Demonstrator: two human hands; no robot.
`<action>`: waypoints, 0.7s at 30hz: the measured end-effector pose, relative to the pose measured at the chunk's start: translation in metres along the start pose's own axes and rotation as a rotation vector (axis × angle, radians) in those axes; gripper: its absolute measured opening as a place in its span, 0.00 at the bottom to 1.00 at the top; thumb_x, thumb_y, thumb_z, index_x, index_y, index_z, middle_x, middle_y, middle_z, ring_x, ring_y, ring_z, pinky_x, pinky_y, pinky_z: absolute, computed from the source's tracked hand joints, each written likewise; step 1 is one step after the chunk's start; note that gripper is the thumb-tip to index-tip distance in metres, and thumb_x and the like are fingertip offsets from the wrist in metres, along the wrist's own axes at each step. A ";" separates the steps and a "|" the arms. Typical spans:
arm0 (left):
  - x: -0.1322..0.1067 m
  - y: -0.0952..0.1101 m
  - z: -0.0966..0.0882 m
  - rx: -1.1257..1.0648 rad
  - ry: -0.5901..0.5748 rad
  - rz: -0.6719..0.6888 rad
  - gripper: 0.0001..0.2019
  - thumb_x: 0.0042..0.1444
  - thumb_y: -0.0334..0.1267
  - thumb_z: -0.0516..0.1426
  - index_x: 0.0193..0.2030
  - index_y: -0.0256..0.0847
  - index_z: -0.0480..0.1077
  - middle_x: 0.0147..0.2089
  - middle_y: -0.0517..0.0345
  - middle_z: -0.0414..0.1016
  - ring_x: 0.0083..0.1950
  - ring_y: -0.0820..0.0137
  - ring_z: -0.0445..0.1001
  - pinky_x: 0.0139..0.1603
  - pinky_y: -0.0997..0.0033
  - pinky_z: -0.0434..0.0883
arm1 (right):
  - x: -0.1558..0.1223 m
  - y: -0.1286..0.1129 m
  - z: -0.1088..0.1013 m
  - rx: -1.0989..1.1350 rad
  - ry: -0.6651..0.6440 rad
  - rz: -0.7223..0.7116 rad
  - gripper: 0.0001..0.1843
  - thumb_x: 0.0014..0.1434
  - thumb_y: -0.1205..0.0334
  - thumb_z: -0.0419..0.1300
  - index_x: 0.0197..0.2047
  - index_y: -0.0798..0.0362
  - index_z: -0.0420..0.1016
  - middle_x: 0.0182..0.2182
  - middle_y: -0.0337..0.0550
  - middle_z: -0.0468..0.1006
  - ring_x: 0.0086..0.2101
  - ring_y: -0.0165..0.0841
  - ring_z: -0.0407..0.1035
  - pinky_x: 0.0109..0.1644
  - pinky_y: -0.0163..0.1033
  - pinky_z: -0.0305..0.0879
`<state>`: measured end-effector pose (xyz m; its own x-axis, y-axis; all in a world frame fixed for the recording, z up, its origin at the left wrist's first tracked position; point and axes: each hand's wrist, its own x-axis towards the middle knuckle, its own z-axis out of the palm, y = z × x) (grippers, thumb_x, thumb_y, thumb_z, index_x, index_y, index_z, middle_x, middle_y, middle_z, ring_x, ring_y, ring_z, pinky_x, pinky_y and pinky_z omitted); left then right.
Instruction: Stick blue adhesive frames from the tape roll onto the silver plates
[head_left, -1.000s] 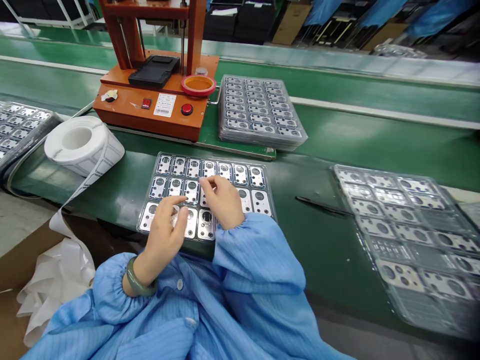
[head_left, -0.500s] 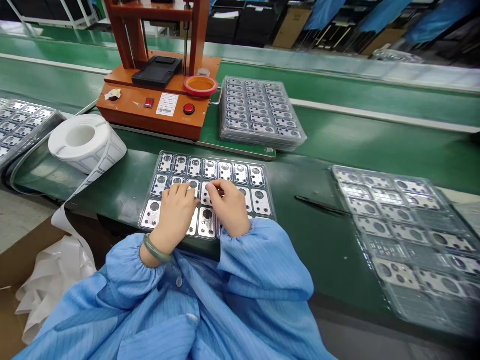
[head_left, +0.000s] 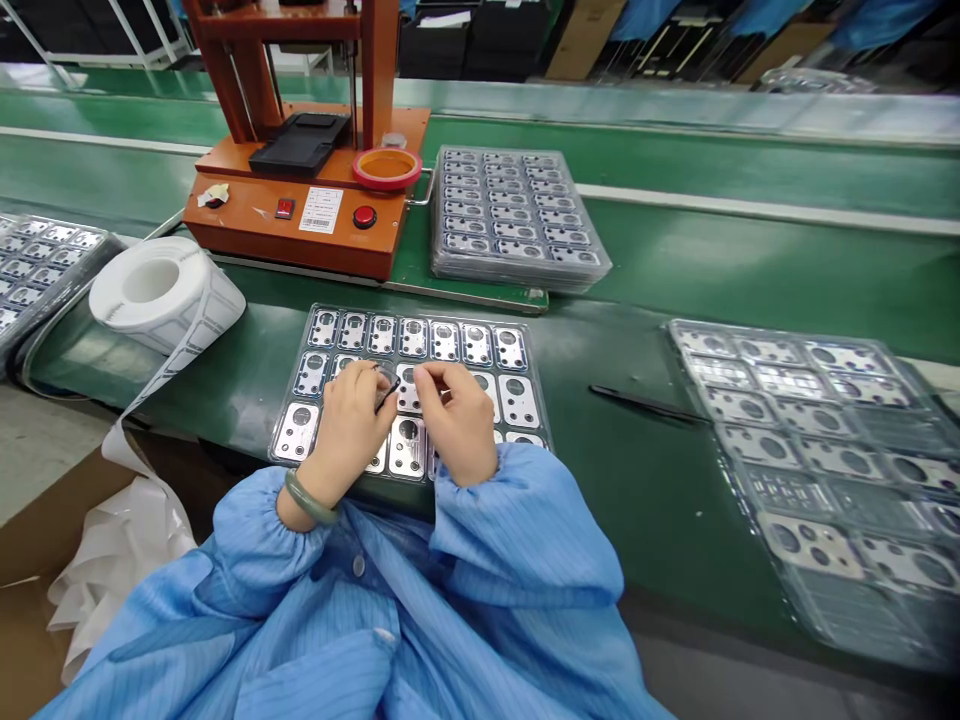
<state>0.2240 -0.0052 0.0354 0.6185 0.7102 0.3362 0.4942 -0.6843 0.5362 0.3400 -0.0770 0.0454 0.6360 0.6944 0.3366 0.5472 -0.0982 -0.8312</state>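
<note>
My left hand (head_left: 351, 412), with a green bangle at the wrist, has its fingers curled around a small metal plate (head_left: 388, 393). That plate is tilted up, so mostly its dark edge shows. My right hand (head_left: 459, 418) is beside it, thumb and forefinger pinched together; whatever is between them is too small or hidden to make out. Both hands are over a clear plastic tray (head_left: 532, 357) whose pockets hold rows of silver plates with round holes and dark circles. The hands and sleeves cover part of its middle and front rows.
An orange press (head_left: 300, 240) stands behind, a roll of red tape (head_left: 386, 170) on it. Stacked trays (head_left: 517, 262) sit to its right. At left is a label roll (head_left: 150, 285), its strip trailing into a cardboard box. Black tweezers (head_left: 645, 403) and another tray (head_left: 814, 600) lie at right.
The plate by my left fingers is now tipped up, its dark edge showing. My right hand stays close by, still pinched. The view has shifted slightly.
</note>
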 end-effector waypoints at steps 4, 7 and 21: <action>-0.011 0.005 -0.009 -0.394 0.159 0.153 0.05 0.58 0.31 0.57 0.40 0.40 0.65 0.50 0.47 0.70 0.57 0.60 0.71 0.48 0.60 0.72 | -0.007 -0.006 -0.007 0.126 0.039 -0.057 0.08 0.62 0.59 0.56 0.34 0.51 0.73 0.30 0.39 0.75 0.30 0.30 0.67 0.35 0.37 0.64; -0.021 0.012 -0.017 -0.555 0.173 0.141 0.06 0.58 0.32 0.58 0.41 0.40 0.65 0.53 0.45 0.69 0.57 0.59 0.72 0.51 0.59 0.73 | -0.011 -0.010 -0.010 0.192 0.007 -0.067 0.08 0.62 0.60 0.57 0.33 0.51 0.73 0.29 0.38 0.74 0.30 0.30 0.67 0.34 0.36 0.63; -0.036 0.045 -0.043 -1.590 -0.239 -0.138 0.08 0.67 0.41 0.44 0.47 0.42 0.57 0.53 0.45 0.73 0.43 0.64 0.79 0.25 0.73 0.75 | -0.017 -0.008 -0.008 0.188 0.033 0.041 0.10 0.62 0.58 0.56 0.32 0.51 0.73 0.26 0.37 0.73 0.27 0.28 0.65 0.32 0.38 0.63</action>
<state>0.1970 -0.0543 0.0806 0.7768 0.6038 0.1787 -0.4557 0.3432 0.8213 0.3294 -0.0936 0.0497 0.6748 0.6686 0.3125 0.4109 0.0113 -0.9116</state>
